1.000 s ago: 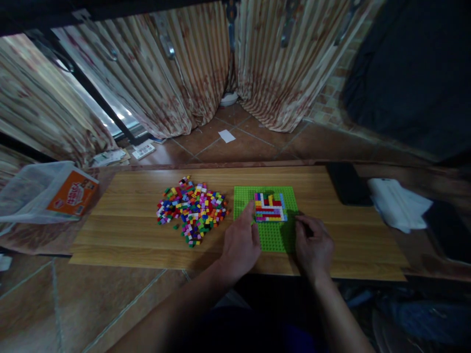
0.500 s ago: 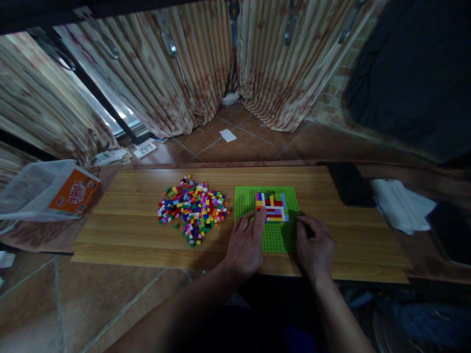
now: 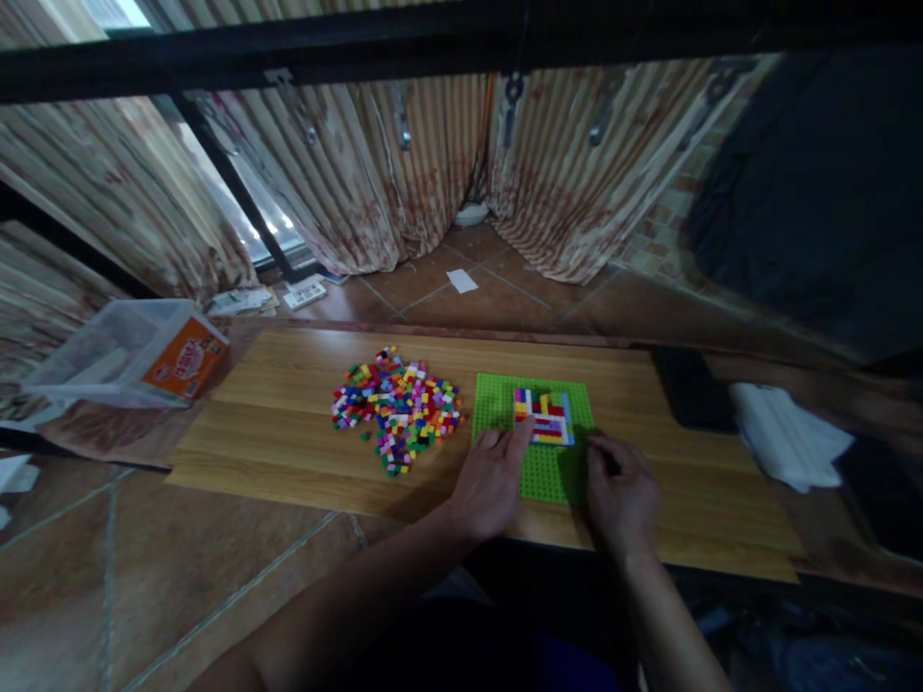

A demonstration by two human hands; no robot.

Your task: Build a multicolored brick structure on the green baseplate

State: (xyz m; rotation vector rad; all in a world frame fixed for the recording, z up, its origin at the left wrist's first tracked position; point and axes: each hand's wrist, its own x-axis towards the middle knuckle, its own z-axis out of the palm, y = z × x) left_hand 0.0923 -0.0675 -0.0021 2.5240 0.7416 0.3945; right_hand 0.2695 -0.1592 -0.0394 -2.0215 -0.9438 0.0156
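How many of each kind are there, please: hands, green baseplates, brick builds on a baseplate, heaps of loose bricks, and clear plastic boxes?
Hands, left and right: 2
Green baseplate: 1
Brick build: 1
Loose brick heap: 1
Clear plastic box: 1
Total: 6

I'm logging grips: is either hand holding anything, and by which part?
The left hand grips nothing visible, its index finger at the bricks. The right hand is by the plate; whether it holds anything cannot be told.

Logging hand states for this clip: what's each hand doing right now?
Left hand: open, index finger out at the brick build.
Right hand: fingers curled by the green baseplate's edge; can't tell if holding anything.
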